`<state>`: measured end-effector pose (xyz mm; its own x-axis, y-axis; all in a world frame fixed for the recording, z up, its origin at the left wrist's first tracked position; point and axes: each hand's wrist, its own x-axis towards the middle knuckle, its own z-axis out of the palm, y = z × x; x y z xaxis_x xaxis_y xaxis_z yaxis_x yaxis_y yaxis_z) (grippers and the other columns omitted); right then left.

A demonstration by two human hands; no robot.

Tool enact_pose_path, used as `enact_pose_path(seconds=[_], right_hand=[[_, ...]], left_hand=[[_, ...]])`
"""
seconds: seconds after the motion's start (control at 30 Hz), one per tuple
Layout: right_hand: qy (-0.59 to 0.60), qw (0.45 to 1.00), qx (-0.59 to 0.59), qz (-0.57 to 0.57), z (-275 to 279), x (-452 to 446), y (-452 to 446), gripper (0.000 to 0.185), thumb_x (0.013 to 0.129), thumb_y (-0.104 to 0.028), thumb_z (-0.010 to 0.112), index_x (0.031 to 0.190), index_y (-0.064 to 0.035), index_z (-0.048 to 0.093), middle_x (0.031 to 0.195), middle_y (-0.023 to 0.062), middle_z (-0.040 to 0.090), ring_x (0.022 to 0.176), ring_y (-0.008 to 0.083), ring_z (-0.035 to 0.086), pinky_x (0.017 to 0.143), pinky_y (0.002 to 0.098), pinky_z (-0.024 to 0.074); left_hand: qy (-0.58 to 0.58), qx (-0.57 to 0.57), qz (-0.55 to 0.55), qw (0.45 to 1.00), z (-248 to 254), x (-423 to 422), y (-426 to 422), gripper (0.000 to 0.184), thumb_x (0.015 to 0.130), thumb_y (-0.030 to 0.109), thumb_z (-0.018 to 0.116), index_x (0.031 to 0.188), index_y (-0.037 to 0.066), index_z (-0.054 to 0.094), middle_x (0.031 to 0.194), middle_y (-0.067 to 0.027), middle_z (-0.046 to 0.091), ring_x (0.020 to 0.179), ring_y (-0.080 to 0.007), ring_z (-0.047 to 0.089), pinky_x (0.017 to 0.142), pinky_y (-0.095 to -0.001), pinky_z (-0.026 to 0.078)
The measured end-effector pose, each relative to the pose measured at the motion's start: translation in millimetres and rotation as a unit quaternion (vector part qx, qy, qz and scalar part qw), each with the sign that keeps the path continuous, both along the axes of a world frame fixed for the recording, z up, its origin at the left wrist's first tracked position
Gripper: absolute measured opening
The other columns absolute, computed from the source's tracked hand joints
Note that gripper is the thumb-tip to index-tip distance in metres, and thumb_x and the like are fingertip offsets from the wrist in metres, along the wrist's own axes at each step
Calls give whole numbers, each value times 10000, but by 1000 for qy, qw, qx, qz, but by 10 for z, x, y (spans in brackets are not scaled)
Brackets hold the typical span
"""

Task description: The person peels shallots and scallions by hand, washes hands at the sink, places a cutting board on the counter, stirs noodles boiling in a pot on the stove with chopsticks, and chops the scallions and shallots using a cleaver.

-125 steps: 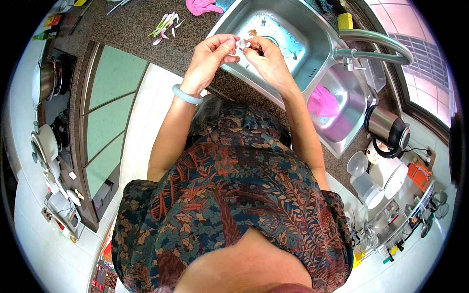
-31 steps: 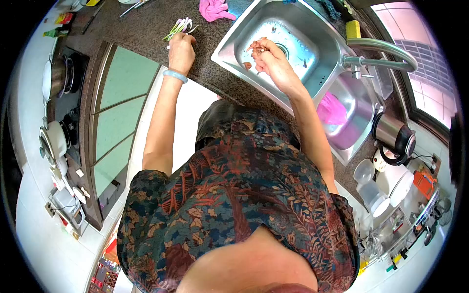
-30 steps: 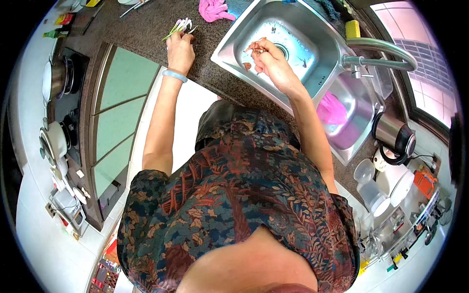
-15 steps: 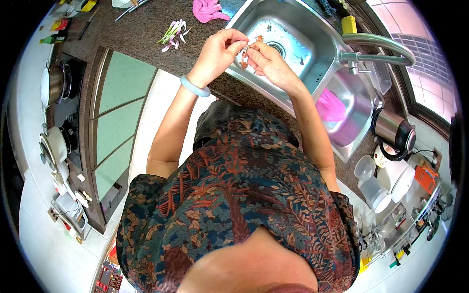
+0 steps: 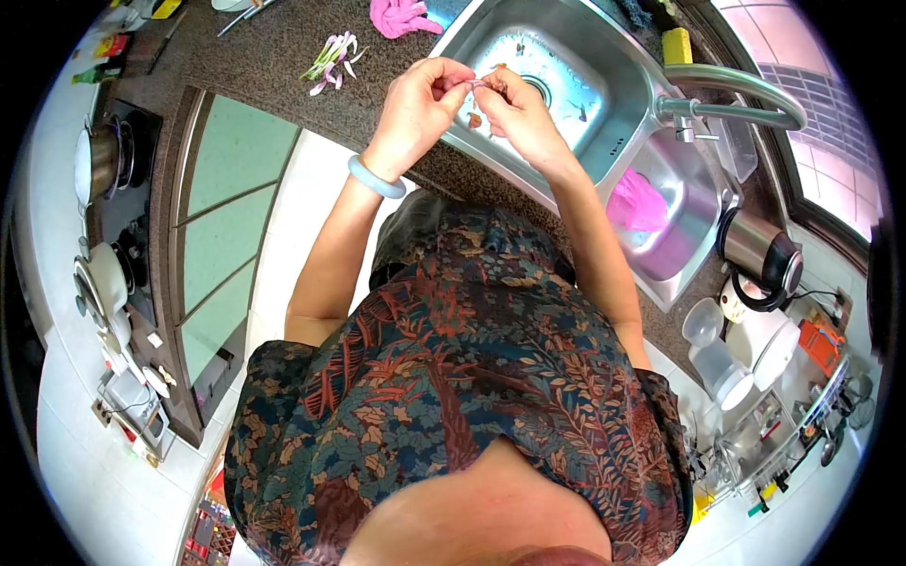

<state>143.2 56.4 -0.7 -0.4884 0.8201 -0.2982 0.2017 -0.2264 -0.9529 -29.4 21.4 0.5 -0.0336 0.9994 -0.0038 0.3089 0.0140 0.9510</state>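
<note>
My left hand (image 5: 416, 108), with a pale bangle (image 5: 377, 177) on the wrist, pinches a small pinkish-white piece (image 5: 473, 83) between thumb and fingertips. My right hand (image 5: 521, 121) meets it there, thumb and fingers closed on the same piece. Fingers cover most of it, so its kind is unclear. Both hands are over the near left edge of the steel sink (image 5: 613, 90). Below them, brown papery scraps (image 5: 475, 121) and dark bits lie in the basin. Left of my hands, slender green, white and purple stalks (image 5: 335, 62) lie in a small heap on the speckled counter (image 5: 264, 75).
A pink cloth (image 5: 401, 17) lies behind the stalks. The curved tap (image 5: 736, 80) reaches over the sink's right side, near a yellow sponge (image 5: 676, 45). The second basin holds a pink item (image 5: 637, 203); a kettle (image 5: 758, 250) stands beside it.
My fingertips have shifted slightly on the piece. The brown scraps near my right fingers now show more apart from the hand. The view has moved a little.
</note>
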Motion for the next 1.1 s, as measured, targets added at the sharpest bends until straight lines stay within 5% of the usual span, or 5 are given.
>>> enact_pose_path(seconds=[0.17,0.37,0.9,1.0,1.1], right_hand=[[-52,997,62,-1,-96,10,10,278,948,-269,531,1045,-15,591,804,46,598,736,134,563,692,304,461],[-75,990,119,19,-159,21,-8,265,944,-288,512,1050,-62,600,842,120,639,813,237,625,775,366,480],[-160,975,154,12,-68,34,-52,266,943,-278,517,976,-28,603,784,155,649,738,282,639,713,397,495],[-102,994,43,13,-235,113,18,312,985,-313,521,1011,-15,610,875,112,667,784,203,629,707,349,500],[307,910,-265,-91,-296,225,59,372,1037,-338,464,1173,-2,550,1141,148,606,981,203,595,808,326,510]], left_hand=[[-66,-21,10,998,-38,25,-33,170,911,90,656,1038,-22,673,865,-91,698,765,-127,646,686,-268,522],[-49,-40,-8,998,-59,-2,-62,186,979,132,596,1085,-7,659,842,-5,645,744,-70,550,688,-223,480],[-128,-69,19,989,-264,-73,-93,188,997,174,582,1069,11,642,811,12,599,713,-65,527,651,-217,462],[17,-33,77,996,-362,-264,-26,149,944,100,602,1030,-10,654,895,-113,673,826,-193,631,746,-333,527],[254,61,128,957,-735,-673,70,155,876,63,649,1015,-5,663,922,-185,670,880,-328,640,797,-417,515]])
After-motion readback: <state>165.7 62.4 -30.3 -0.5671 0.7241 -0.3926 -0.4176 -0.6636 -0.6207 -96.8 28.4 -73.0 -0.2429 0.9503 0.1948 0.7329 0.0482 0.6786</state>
